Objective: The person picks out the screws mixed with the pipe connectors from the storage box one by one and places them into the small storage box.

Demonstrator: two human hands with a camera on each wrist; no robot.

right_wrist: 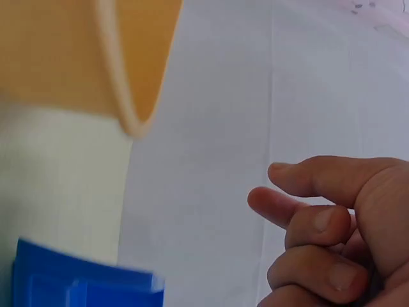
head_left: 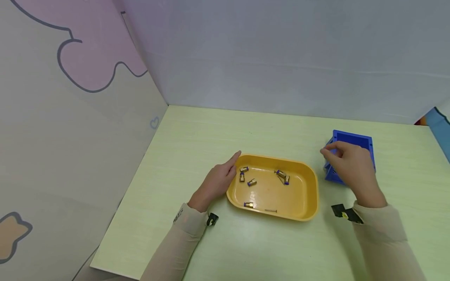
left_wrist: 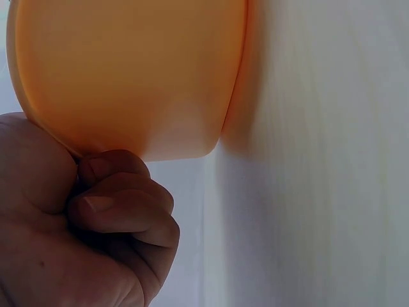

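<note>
Yellow tray (head_left: 309,203), centre frame: left hand (head_left: 218,181) braces its rim, fingers curled; brass fittings (head_left: 281,175) may spill if nudged. Right hand (head_left: 348,164), loosely curled, empty, over blue bin (head_left: 355,139).

L hand (head_left: 218,180) at tray (head_left: 309,195); R hand (head_left: 348,166) over bin (head_left: 353,139).

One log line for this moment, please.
left hand against tray | right hand at blue bin | fittings in tray

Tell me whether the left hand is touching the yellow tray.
Touching. The left wrist view shows the left hand pressed against the outer wall of the yellow tray, with no gap between them.
</note>
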